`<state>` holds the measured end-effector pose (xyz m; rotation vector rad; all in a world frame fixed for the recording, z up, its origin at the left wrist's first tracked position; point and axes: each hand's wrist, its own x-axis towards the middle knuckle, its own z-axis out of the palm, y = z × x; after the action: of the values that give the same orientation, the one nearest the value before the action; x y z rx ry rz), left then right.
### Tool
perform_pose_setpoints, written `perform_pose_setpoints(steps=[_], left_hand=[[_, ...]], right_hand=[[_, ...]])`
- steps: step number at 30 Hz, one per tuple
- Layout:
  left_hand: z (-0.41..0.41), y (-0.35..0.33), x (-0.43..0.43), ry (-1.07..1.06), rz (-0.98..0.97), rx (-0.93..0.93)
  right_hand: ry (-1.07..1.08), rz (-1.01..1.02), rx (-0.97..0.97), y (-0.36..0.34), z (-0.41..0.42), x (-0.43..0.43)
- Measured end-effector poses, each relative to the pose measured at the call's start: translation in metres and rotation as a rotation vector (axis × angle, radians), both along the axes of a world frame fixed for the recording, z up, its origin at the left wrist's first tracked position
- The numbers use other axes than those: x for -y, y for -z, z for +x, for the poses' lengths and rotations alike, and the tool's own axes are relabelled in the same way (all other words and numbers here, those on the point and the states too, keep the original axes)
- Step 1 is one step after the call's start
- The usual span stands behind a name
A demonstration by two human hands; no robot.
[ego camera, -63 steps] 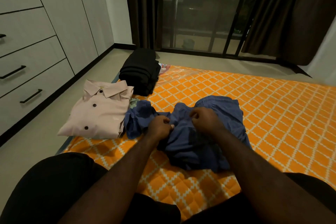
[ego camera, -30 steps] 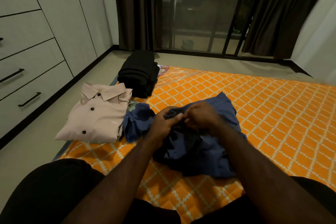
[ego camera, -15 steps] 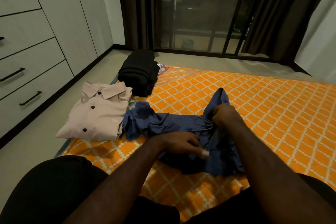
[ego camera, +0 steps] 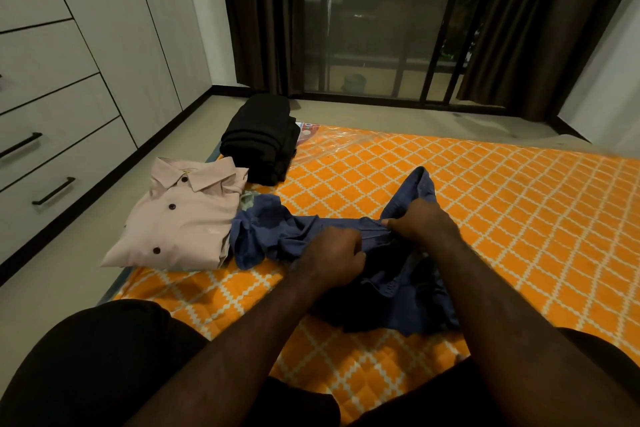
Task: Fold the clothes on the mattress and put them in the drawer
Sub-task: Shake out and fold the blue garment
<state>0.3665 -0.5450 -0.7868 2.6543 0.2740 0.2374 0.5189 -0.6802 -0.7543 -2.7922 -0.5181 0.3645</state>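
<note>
Now, far left: drawers [ego camera: 62,149] shut. Pink shirt [ego camera: 180,218] and black stack [ego camera: 263,142] sit folded at mattress [ego camera: 485,201] edge. Blue garment [ego camera: 263,229] lies crumpled mid-mattress; we grip it, left hand [ego camera: 329,253] fisted in cloth, right hand [ego camera: 422,222] pinching bunched edge. Step, we judge: straightening before fold. Next: spread flat, find seams.

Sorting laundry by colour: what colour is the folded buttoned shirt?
The folded shirt is pale pink with dark buttons; the head view shows it.

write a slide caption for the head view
The left hand and right hand grip a crumpled blue garment on the mattress, beside a folded pink shirt and a black stack.
</note>
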Motion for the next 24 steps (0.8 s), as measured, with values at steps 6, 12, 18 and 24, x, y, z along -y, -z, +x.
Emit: perform_pose_setpoints(steps=[6, 12, 18, 24], left_hand=[[-0.008, -0.011, 0.01, 0.356, -0.177, 0.063], [-0.013, -0.029, 0.028, 0.566, 0.033, -0.161], [-0.014, -0.044, -0.015, 0.376, 0.305, -0.248], [-0.019, -0.05, -0.065, 0.114, 0.126, 0.0]], right_hand=[[0.053, -0.069, -0.021, 0.002, -0.001, -0.007], [0.092, 0.025, 0.051, -0.005, 0.006, 0.003], [0.307, 0.324, 0.08, -0.022, 0.015, 0.026], [0.318, 0.461, -0.03, -0.016, 0.027, 0.028]])
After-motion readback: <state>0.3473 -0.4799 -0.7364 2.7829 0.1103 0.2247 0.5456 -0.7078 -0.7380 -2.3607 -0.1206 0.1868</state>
